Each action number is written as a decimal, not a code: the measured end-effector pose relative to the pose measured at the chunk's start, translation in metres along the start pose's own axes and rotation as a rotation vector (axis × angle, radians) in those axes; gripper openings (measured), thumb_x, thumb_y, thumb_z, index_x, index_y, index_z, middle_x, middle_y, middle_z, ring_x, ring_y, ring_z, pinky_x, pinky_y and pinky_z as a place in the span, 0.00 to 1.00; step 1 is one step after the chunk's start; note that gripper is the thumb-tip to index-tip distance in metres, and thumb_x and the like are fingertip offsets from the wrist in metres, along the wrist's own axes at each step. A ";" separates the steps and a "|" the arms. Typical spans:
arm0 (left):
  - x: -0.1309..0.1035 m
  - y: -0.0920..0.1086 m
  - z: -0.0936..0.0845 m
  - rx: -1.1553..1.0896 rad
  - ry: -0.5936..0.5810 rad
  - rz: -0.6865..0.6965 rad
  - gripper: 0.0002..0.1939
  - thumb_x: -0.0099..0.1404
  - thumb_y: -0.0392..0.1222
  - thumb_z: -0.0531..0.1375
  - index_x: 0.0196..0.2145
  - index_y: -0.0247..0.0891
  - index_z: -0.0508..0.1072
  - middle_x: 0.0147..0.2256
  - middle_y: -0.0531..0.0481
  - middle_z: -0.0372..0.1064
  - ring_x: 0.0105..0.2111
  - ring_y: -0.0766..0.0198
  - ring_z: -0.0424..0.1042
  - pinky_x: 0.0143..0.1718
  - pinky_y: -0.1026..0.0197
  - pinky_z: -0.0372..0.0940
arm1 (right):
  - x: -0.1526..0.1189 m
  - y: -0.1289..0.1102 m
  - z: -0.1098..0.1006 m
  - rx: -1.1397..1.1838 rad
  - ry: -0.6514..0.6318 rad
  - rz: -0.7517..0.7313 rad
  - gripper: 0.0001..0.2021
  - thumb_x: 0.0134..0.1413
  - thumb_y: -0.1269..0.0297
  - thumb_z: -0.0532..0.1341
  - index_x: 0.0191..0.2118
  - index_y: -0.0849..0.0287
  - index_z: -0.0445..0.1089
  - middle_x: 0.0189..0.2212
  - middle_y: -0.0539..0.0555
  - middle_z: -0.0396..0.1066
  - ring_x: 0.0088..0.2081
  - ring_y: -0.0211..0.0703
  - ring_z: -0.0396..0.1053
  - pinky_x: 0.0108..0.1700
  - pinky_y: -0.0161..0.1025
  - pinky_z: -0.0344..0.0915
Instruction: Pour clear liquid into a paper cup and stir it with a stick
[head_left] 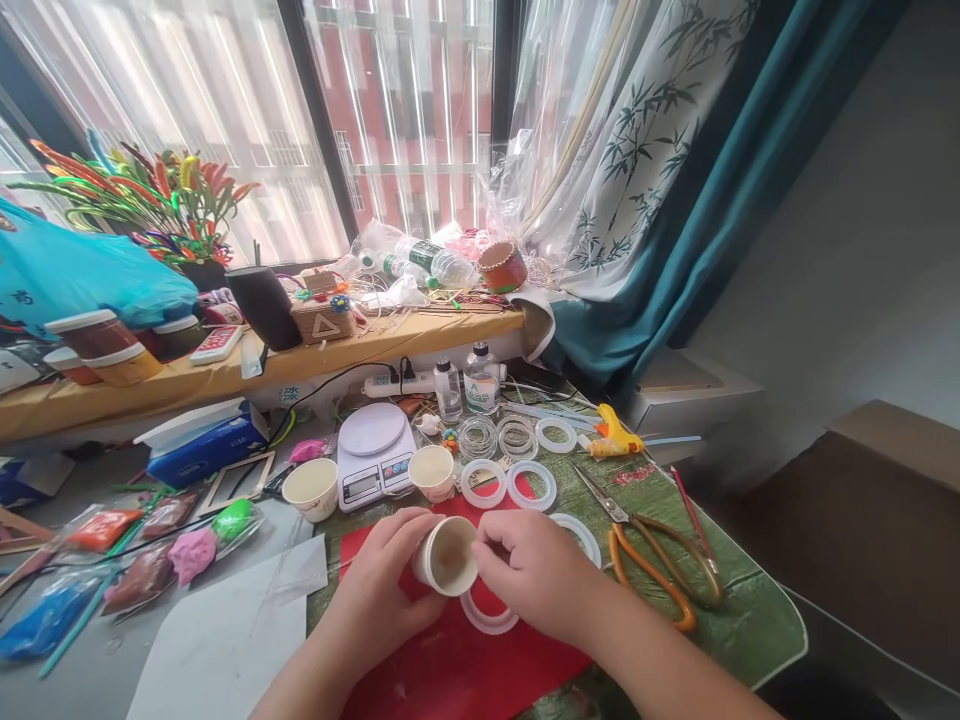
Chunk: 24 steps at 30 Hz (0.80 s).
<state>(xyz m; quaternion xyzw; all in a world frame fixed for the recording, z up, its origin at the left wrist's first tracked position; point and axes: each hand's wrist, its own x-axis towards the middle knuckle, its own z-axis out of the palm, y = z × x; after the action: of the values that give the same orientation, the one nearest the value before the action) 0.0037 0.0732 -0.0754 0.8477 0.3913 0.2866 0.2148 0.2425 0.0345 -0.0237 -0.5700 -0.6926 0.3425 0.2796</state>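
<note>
My left hand is wrapped round a paper cup, which is tilted with its mouth towards me. A small amount of pale contents seems to lie at the bottom. The fingers of my right hand are pinched together at the cup's right rim; whatever they hold is hidden. Below the cup, a white ring mold lies on a red sheet, partly covered by my hands. Another ring mold shows behind my right hand. Farther back are two more molds, a left one and a right one.
Two paper cups, one left and one nearer, flank a kitchen scale. Scissors lie to the right, below a yellow glue gun. Clear bottles stand behind. Bagged coloured clay lies left.
</note>
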 end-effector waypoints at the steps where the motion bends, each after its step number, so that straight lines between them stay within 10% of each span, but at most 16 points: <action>1: -0.001 0.000 0.001 0.004 0.002 -0.001 0.35 0.54 0.28 0.64 0.58 0.50 0.75 0.57 0.45 0.76 0.57 0.47 0.77 0.56 0.49 0.76 | 0.000 0.000 0.001 0.010 -0.010 -0.005 0.16 0.66 0.65 0.59 0.26 0.55 0.56 0.22 0.44 0.58 0.26 0.37 0.55 0.29 0.38 0.46; 24: -0.004 -0.009 0.002 0.128 0.028 0.062 0.34 0.59 0.33 0.65 0.62 0.51 0.72 0.59 0.45 0.76 0.59 0.46 0.77 0.58 0.47 0.76 | -0.008 -0.007 0.010 -0.030 0.088 0.052 0.18 0.65 0.69 0.60 0.25 0.55 0.52 0.21 0.44 0.55 0.25 0.36 0.52 0.28 0.39 0.43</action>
<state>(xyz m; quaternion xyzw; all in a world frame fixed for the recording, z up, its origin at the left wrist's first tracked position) -0.0020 0.0752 -0.0831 0.8673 0.3853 0.2793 0.1460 0.2326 0.0244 -0.0242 -0.6064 -0.6696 0.3138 0.2923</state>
